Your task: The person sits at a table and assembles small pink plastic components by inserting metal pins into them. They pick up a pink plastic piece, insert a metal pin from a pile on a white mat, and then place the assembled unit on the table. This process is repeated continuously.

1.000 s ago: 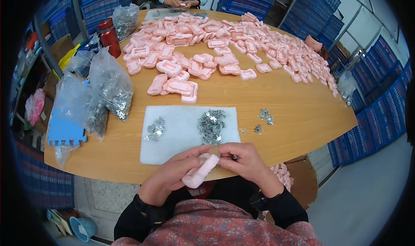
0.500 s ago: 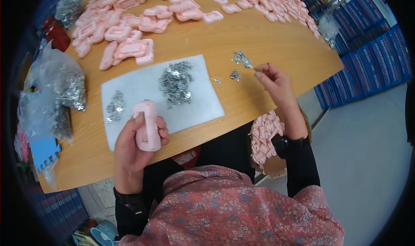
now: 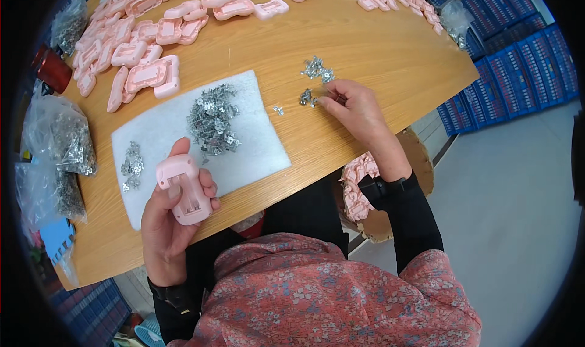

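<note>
Shell (image 3: 187,188): pale pink plastic, oblong with rounded corners, held in view over the near edge of the mat (image 3: 259,127), which is soft, white and rectangular; a long recess faces up, and the long axis runs from about 11 o'clock to 5 o'clock.
Left-hand grip (image 3: 163,220): grasping the shell, thumb on its 9 o'clock side by the recess, other fingers around its 3 o'clock side, one finger reaching past its far end.
Right-hand grip (image 3: 362,110): fingertips close together, low over the yellow-brown wooden counter (image 3: 256,42); I cannot tell whether a piece is pinched between them.
Nearer metal cluster (image 3: 306,97): small, silvery, bent pieces on bare wood, just beside the right fingertips at 9 o'clock.
Farther metal cluster (image 3: 313,67): similar silvery pieces, near those fingertips at about 11 o'clock.
Hand to shell: from the right-hand grip the shell lies well apart at 8 o'clock; the right hand is the nearer one to both clusters.
Metal on the mat: a large silvery heap (image 3: 213,118) at the shell's 1 o'clock and a smaller silvery heap (image 3: 132,164) at its 10 o'clock, both nearer the left hand.
Pile of similar pink shells (image 3: 146,75): on the counter, between the held shell's 11 and 12 o'clock.
</note>
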The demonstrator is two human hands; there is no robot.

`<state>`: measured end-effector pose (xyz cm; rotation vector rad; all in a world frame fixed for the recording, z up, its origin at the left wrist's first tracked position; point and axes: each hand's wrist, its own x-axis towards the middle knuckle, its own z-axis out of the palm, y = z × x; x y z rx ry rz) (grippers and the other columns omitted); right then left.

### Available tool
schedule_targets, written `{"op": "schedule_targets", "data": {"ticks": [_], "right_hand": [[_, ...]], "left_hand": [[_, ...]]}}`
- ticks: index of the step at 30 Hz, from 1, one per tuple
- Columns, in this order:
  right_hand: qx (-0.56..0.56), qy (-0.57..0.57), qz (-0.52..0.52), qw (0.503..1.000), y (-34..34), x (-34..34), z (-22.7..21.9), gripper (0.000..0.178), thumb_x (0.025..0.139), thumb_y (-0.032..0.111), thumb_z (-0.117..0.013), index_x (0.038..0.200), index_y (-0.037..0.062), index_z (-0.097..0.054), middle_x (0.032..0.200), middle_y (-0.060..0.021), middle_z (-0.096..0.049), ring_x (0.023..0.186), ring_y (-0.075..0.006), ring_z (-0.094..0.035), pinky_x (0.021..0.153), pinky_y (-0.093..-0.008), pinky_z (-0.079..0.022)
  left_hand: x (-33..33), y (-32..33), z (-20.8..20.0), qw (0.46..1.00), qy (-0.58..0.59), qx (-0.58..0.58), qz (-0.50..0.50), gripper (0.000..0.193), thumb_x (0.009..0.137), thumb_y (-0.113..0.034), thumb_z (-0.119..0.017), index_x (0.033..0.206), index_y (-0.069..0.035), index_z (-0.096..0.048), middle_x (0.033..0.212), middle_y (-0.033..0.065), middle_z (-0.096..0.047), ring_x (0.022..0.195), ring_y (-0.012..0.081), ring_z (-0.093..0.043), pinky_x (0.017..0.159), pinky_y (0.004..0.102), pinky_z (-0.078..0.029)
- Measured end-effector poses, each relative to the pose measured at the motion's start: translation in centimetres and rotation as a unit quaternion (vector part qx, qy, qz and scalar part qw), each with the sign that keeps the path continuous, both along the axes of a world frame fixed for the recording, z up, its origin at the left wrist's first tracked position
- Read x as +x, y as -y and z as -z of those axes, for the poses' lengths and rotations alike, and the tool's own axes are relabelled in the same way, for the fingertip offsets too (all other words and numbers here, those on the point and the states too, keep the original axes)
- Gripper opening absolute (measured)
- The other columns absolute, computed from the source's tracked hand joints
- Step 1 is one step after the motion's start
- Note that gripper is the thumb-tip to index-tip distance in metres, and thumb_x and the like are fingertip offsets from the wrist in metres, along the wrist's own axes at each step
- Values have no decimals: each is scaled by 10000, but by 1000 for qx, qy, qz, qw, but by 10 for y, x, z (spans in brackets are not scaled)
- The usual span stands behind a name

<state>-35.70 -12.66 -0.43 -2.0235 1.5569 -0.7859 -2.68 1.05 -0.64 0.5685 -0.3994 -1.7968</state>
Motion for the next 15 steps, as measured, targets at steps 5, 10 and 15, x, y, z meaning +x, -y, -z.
{"op": "schedule_targets", "data": {"ticks": [5,10,15], "right_hand": [[10,13,-1,1000,3,3,12,164,837,132,-736,920,9,-666,795,-114,-640,667,-196,-589,638,-317,-485],[20,92,-42,995,-35,39,-14,140,830,108,-738,893,8,-663,772,-85,-624,649,-176,-584,603,-296,-469],[-11,99,-208,973,-73,97,-37,130,801,22,-742,851,-14,-628,767,-44,-595,633,-107,-528,583,-252,-425]], "left_hand": [[-1,-1,-5,997,46,29,45,634,905,-177,-631,1464,-48,-361,1005,151,-616,930,245,-650,764,390,-599],[-18,7,-13,992,98,32,70,575,907,-113,-644,1426,-39,-407,976,102,-631,894,208,-658,775,362,-595],[-28,8,-10,986,159,8,48,588,864,-53,-694,1400,-40,-449,971,78,-635,856,169,-655,774,327,-571]]}}
